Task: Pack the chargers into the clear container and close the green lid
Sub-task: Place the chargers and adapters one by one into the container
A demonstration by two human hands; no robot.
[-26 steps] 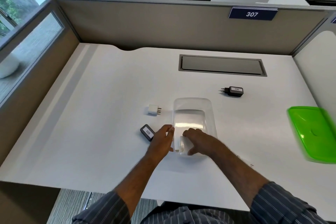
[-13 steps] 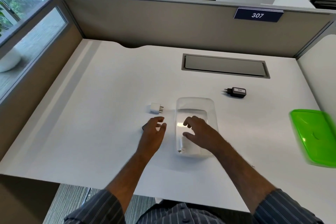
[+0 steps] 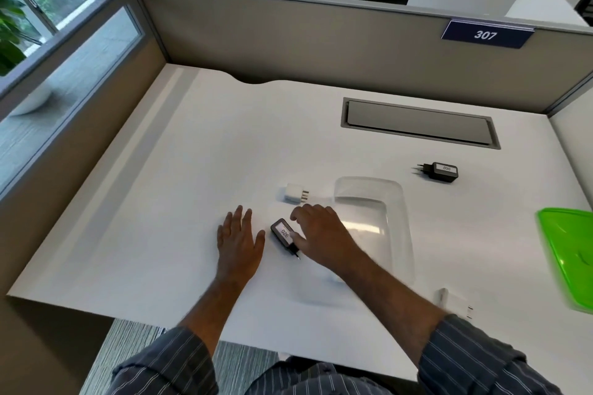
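Observation:
The clear container [image 3: 393, 202] lies on the white desk, and my right forearm crosses its near end and hides what is inside there. A black charger labelled 026 [image 3: 281, 235] lies just left of it. My right hand [image 3: 319, 236] arches over that charger with fingers apart and the thumb at its right side; the charger rests on the desk. My left hand [image 3: 239, 242] lies flat and open to the charger's left. A white charger [image 3: 293, 197] sits behind, and a black charger labelled 002 [image 3: 441, 171] is at the right rear. The green lid [image 3: 569, 253] is at the far right.
Another white charger [image 3: 454, 301] lies near the front edge on the right. A grey cable hatch [image 3: 417, 122] is set into the desk at the back. Beige partition walls close the desk at the back and left, and a white panel closes the right side.
My right hand has left the container and moved left to the black 026 charger. My left hand has slid left off that charger and now lies flat.

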